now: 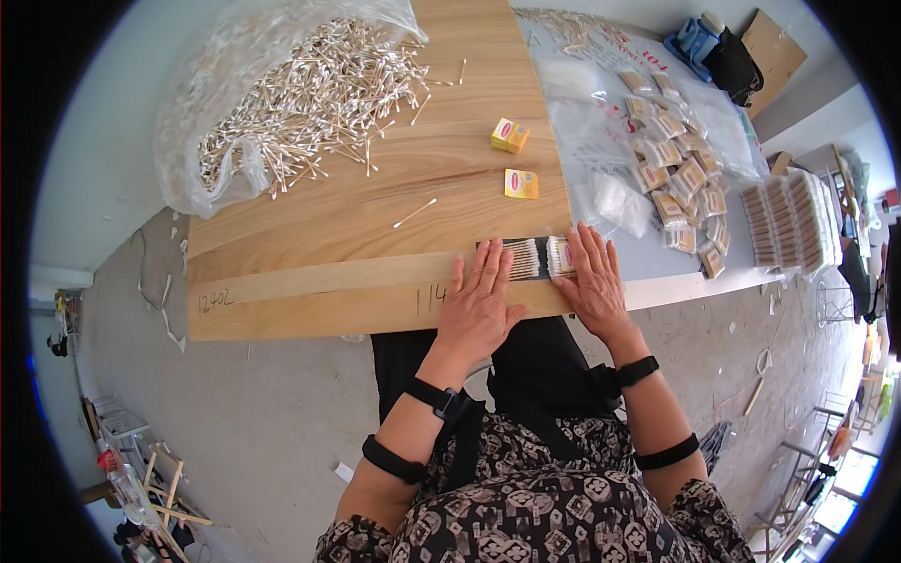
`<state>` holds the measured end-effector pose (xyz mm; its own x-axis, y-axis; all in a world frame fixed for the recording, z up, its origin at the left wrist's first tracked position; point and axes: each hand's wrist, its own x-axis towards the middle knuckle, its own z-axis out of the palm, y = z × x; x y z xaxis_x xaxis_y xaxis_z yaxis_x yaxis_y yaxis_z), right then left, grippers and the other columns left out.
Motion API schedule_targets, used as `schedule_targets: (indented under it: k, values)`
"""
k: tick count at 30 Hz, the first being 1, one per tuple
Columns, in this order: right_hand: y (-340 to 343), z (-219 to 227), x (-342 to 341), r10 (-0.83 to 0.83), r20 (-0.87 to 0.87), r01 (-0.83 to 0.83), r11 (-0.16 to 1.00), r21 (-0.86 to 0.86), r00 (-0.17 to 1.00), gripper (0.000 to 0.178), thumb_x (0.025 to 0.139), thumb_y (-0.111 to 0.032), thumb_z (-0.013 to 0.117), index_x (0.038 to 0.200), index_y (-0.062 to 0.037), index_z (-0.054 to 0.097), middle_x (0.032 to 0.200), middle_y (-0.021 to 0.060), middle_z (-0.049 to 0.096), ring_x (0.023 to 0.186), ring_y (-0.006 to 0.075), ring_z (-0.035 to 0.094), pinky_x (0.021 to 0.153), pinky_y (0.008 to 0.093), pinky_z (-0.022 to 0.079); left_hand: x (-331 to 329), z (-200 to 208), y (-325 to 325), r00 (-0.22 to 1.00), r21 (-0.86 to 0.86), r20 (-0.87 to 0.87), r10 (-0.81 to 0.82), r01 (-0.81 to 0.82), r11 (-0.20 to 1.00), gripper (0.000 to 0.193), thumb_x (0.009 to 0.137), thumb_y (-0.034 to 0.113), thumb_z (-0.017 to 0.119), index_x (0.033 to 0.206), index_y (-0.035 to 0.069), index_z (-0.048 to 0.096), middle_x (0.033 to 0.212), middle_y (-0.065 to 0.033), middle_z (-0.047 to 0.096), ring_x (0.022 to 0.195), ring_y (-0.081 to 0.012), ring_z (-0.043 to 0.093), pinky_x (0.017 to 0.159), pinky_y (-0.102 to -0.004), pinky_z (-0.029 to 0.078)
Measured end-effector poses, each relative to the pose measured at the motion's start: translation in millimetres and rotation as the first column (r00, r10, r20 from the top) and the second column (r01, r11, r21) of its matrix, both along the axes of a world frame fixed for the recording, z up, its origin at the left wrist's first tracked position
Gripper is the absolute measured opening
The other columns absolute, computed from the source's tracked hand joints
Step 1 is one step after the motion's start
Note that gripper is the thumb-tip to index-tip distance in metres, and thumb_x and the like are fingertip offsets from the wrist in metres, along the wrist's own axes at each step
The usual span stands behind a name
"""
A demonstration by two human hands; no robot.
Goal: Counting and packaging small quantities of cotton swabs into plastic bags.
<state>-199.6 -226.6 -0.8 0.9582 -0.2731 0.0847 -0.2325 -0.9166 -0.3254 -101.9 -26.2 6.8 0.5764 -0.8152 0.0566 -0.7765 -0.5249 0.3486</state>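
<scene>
**Evening up the swabs, it seems**

Your left hand (pixel 481 297) and right hand (pixel 598 286) lie flat, fingers extended, pinching nothing visible. Between them, partly covered, two bunches of cotton swabs (pixel 523 260) lie on a black mat (pixel 542 263) near the wooden table's (pixel 310 220) edge. Next calls for light, level pressure.

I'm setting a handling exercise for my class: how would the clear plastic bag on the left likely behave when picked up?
The plastic bag would probably flop and sag, since its thin film looks creased. It may well spill, as its side gapes open and loose cotton swabs lie out on the wooden tabletop.
</scene>
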Motion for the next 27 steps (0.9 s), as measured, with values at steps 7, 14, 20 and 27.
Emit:
schedule_targets:
  k: [7,14,20,27]
  values:
    - [-1.9,0.6,0.5,-0.007,0.003,0.007,1.0,0.027,1.0,0.071,0.091,-0.04,0.057,0.149,-0.0088,0.028,0.155,0.0134,0.027,0.144,0.031,0.022,0.118,0.0479,0.013,-8.9,-1.6,-30.2,0.999,-0.04,-0.021,-0.049,0.048,0.998,0.081,0.089,0.047,0.057,0.149,0.003,0.025,0.158,-0.0133,0.02,0.146,-0.0259,0.018,0.118,-0.0457,0.012]
    - [-19.5,-10.4,4.5,-0.512,0.218,0.31,0.751,0.584,0.831,0.057,0.095,-0.036,0.057,0.137,0.0,0.045,0.135,0.0161,0.05,0.126,0.0274,0.046,0.107,0.0432,0.033,-1.4,-10.6,-40.0,0.938,-0.54,-0.34,-0.063,-0.14,0.83,0.063,0.1,0.027,0.045,0.15,-0.002,0.019,0.156,-0.0223,0.019,0.145,-0.0341,0.021,0.117,-0.042,0.019]
    - [-20.0,-37.1,19.7,-0.708,-0.253,-0.061,-0.386,0.92,0.659,0.037,0.094,-0.034,0.062,0.106,0.0009,0.064,0.091,0.0059,0.066,0.081,0.0152,0.063,0.071,0.0312,0.052,-4.2,-12.6,-67.3,0.784,-0.624,-0.62,-0.025,-0.474,0.621,0.058,0.104,0.031,0.035,0.149,-0.004,0.02,0.155,-0.021,0.022,0.144,-0.0318,0.022,0.117,-0.039,0.018]
    - [-5.4,-37.1,31.3,-0.774,-0.185,-0.126,-0.323,0.938,0.605,0.026,0.091,-0.024,0.067,0.095,0.0017,0.067,0.086,0.0056,0.067,0.076,0.0134,0.063,0.071,0.0279,0.053,-7.5,-18.8,-93.5,0.646,-0.643,-0.738,-0.196,-0.585,0.494,0.061,0.104,0.033,0.037,0.148,-0.004,0.021,0.154,-0.0225,0.022,0.144,-0.0309,0.022,0.118,-0.0389,0.017]
